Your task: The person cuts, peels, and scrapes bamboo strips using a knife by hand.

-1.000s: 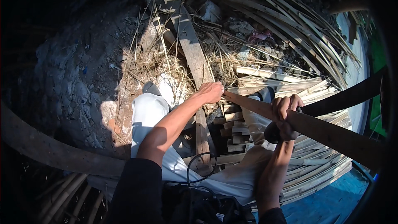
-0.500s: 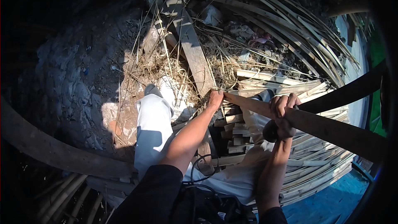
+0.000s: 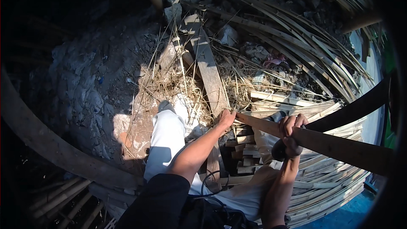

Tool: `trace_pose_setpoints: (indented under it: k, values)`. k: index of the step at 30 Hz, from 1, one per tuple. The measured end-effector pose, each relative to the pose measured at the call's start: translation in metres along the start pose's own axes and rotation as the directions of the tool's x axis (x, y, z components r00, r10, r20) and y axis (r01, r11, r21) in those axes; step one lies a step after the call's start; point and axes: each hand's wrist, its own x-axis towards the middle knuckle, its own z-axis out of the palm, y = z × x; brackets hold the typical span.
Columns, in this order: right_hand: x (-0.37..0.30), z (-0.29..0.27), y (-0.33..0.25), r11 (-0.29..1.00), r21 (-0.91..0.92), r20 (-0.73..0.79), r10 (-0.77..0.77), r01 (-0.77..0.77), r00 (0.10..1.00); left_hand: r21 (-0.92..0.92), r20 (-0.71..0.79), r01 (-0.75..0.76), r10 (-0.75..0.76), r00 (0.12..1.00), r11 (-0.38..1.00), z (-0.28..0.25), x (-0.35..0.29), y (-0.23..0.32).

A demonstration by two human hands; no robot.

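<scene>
White trouser leg, partly shaded, shows left of the grip. A weathered plank runs away beyond the left hand, whose fingers are closed on the narrow end of a brown strip. Rightward along it, a dark rounded thing, too shaded to name, sits beside the heel of the right hand, which is wrapped around the strip; the strip extends past that hand into shadow. Split bamboo lies below the grip, and a dark curved band arcs farther right

Brown strip, off-white trousers, black sleeve, straw-coloured slats, bright blue surface, pink scrap
</scene>
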Motion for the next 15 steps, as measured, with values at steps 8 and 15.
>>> trace_pose_setpoints:
  k: [8, 15]
  values:
    - [-0.004, 0.002, 0.0, 0.997, -0.059, -0.056, 0.052, -0.055, 0.997, 0.258, 0.251, -0.169, 0.103, 0.962, 0.951, -0.04, -0.021, 0.035]
    - [-0.013, -0.024, -0.003, 0.996, -0.075, -0.036, -0.044, 0.042, 0.998, 0.54, 0.314, -0.706, 0.668, 0.674, 0.459, -0.017, -0.043, 0.017]
